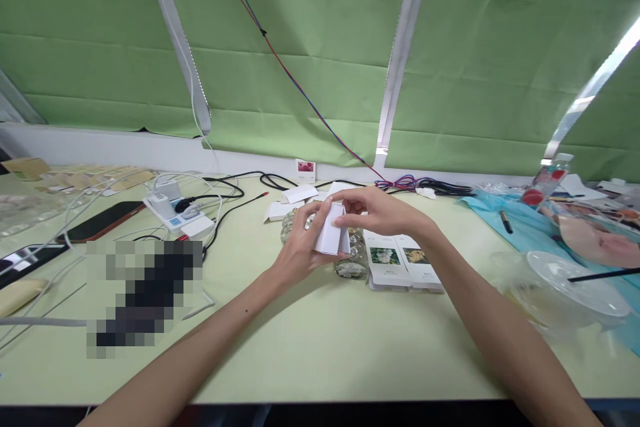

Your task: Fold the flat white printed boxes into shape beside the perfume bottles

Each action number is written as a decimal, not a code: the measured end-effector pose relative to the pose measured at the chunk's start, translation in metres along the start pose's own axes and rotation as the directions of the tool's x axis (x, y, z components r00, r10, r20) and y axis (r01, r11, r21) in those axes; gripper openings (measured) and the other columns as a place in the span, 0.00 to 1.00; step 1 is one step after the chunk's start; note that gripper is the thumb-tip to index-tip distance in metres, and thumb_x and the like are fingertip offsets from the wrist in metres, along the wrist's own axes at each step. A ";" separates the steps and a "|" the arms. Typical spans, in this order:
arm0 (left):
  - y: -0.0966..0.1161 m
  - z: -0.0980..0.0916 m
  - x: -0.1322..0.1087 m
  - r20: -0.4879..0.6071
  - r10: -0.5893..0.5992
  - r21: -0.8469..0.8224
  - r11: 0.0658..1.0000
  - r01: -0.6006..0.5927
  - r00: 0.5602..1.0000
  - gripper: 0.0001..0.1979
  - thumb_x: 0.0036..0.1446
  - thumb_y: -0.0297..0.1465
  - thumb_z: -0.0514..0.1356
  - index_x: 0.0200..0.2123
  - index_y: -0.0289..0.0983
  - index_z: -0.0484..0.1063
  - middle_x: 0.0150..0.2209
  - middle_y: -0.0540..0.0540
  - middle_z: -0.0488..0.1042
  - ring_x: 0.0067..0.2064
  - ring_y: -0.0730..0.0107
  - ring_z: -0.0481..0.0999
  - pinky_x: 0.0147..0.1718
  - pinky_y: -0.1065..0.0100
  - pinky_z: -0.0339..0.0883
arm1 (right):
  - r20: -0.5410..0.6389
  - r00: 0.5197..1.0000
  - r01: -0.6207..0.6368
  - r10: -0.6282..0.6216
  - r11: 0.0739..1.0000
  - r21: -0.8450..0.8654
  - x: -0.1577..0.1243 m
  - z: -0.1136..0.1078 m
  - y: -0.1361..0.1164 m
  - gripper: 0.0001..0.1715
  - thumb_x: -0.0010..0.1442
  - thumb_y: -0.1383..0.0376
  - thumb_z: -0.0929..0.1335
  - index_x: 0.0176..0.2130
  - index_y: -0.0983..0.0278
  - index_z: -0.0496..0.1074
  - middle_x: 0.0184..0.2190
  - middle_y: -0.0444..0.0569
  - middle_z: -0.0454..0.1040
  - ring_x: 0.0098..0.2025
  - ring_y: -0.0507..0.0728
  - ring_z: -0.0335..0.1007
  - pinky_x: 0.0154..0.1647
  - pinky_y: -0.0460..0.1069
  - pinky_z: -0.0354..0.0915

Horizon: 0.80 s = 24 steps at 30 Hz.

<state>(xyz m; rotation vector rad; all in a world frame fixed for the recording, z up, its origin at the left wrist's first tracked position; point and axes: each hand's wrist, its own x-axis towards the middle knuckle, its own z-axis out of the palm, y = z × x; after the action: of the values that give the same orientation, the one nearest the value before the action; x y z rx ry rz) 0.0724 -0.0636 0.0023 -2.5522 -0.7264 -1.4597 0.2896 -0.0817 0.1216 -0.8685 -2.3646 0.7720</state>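
Note:
Between my two hands is a small white cardboard box (329,232), held tilted above the table. My left hand (299,240) wraps round its left side and underside. My right hand (367,210) pinches its upper right edge with thumb and fingers. Whether anything is inside the box cannot be seen. Behind and below my hands stand clear glass jars (351,268), partly hidden. To their right lie white boxes with flower pictures (400,260), side by side. Several plain white boxes (300,193) lie just beyond my hands.
On the left are a power strip (173,213), tangled cables, phones (103,221) and a blurred-out dark patch. At the right sit a lidded plastic bowl (575,287) with a black straw, a marker (506,221), a bottle (550,177) and blue sheeting (487,207). Green blinds hang behind.

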 end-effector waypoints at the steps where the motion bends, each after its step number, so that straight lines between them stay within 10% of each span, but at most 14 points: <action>1: 0.000 0.000 0.000 -0.002 -0.003 0.003 1.000 0.003 1.000 0.52 0.60 0.49 0.66 0.76 0.56 0.35 0.62 0.36 0.59 0.64 0.44 0.66 0.57 0.45 0.70 | -0.003 1.000 -0.002 0.002 1.000 0.003 0.000 0.000 -0.001 0.19 0.66 0.57 0.70 0.53 0.63 0.77 0.30 0.44 0.69 0.30 0.52 0.60 0.32 0.48 0.58; 24: -0.002 0.002 0.000 -0.015 -0.065 -0.010 0.998 0.065 0.998 0.52 0.59 0.53 0.64 0.76 0.55 0.37 0.61 0.37 0.59 0.63 0.46 0.66 0.58 0.46 0.70 | -0.037 0.999 0.010 -0.008 0.998 0.066 0.002 0.008 -0.004 0.17 0.68 0.56 0.68 0.46 0.65 0.79 0.28 0.42 0.64 0.29 0.51 0.52 0.29 0.47 0.53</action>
<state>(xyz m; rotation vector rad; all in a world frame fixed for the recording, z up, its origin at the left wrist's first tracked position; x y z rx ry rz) 0.0728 -0.0608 0.0014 -2.5443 -0.8087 -1.5040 0.2816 -0.0851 0.1190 -0.8373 -2.2962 0.8190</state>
